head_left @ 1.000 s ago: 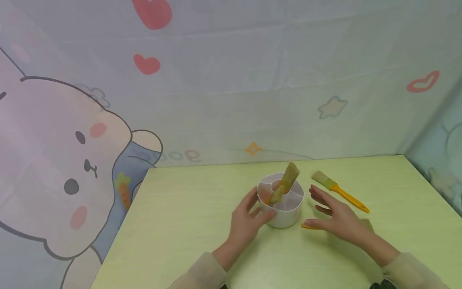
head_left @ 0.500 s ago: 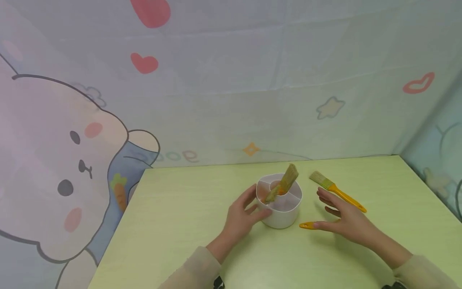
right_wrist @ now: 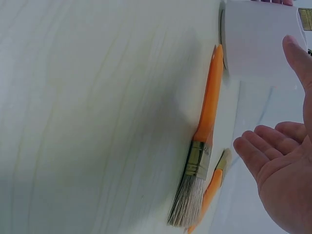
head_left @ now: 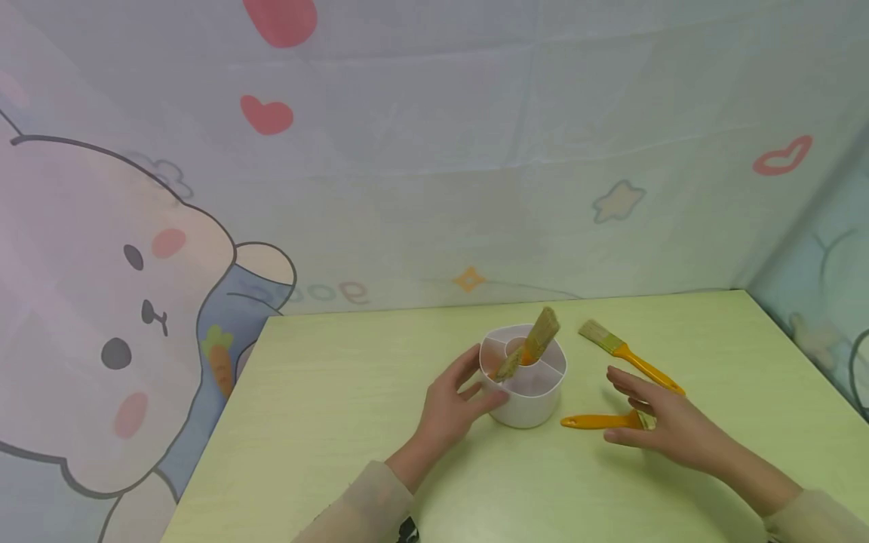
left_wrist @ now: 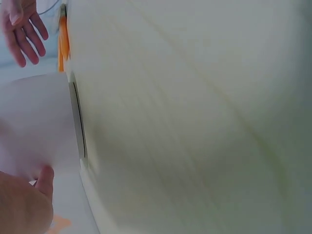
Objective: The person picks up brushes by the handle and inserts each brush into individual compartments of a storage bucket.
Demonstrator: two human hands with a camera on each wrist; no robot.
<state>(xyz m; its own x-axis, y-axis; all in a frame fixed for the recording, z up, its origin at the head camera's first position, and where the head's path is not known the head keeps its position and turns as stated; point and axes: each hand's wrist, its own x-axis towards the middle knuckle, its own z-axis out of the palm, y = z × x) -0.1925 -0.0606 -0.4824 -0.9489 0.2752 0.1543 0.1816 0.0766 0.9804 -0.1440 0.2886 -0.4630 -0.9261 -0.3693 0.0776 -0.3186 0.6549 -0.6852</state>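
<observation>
A person's right hand (head_left: 682,427) hangs just above the bristle end of a flat paintbrush (head_left: 599,421) on the desk (head_left: 339,392), nearer to it than the left hand (head_left: 446,411); the paintbrush's long axis runs crosswise, handle tip toward a white divided organizer (head_left: 526,411); the right grip stands apart, holding nothing; the left clasps the organizer's side; the paintbrush shows an orange handle, metal ferrule and pale bristles.

Counts four flat paintbrushes (head_left: 543,337), one divided organizer (head_left: 526,412).
Clocked from the organizer, head view, has two paintbrushes inside, one paintbrush (head_left: 634,357) near three o'clock, one paintbrush (head_left: 597,421) near four, one right hand (head_left: 675,424) toward four, one left hand (head_left: 449,411) at eight.
</observation>
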